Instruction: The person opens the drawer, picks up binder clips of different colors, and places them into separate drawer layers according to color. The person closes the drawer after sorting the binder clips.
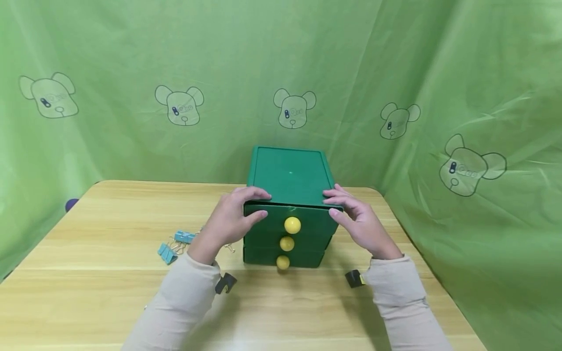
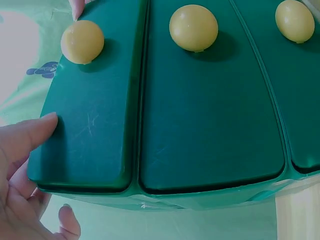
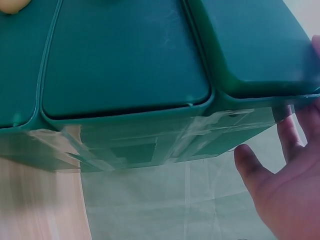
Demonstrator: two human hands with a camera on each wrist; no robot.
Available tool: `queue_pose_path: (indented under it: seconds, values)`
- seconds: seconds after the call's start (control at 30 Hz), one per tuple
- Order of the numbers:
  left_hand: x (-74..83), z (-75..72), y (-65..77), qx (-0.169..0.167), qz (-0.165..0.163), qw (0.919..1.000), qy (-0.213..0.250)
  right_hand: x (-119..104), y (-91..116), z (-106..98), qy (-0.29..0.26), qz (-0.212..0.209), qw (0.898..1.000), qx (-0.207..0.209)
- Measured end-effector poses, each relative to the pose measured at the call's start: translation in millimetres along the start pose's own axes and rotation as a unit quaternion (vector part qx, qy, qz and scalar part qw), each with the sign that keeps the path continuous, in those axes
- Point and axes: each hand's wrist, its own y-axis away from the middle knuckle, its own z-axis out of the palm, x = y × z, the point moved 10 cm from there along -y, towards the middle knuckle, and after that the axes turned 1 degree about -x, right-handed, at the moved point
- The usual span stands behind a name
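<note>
A green drawer cabinet [image 1: 290,173] stands on the table, its three drawers stacked and each fitted with a round yellow knob [image 1: 292,225]. The top drawer [image 2: 92,125] juts slightly forward of the frame. My left hand [image 1: 234,214] grips the upper left front corner, thumb against the drawer's front and fingers over the top edge. At the opposite upper corner, my right hand [image 1: 360,219] holds on the same way, with its thumb on the front. Seen from the right wrist, some fingers of the right hand [image 3: 295,185] spread beside the cabinet's side, which carries clear tape [image 3: 200,130].
Left of the cabinet, several blue binder clips [image 1: 167,253] lie on the wooden table [image 1: 110,273], partly hidden behind the left forearm. A green curtain [image 1: 228,73] printed with bear heads surrounds the back and right. Something purple [image 1: 71,204] shows beyond the left edge.
</note>
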Motion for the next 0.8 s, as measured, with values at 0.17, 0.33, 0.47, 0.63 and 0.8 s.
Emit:
queue_pose_path:
  seconds: [0.17,0.33,0.47,0.63,0.8]
  values:
    - [1.0,-3.2,-1.9,0.023,0.010,0.9997,-0.008,2,-1,-1,0.004,0.005,1.000,0.011]
    - [2.4,-5.5,-3.6,0.043,0.018,0.9989,-0.010,1,-2,-2,0.013,-0.002,1.000,0.018]
    - [2.7,-6.3,-4.1,0.056,0.021,0.9982,-0.011,2,-3,-3,0.020,-0.010,1.000,0.021]
    - [2.5,-5.3,-4.8,0.064,0.019,0.9977,-0.008,2,-5,-2,0.024,-0.020,0.999,0.019]
    - [2.3,-5.3,-6.3,0.074,0.021,0.9970,-0.006,-16,-5,1,0.028,-0.022,0.999,0.028]
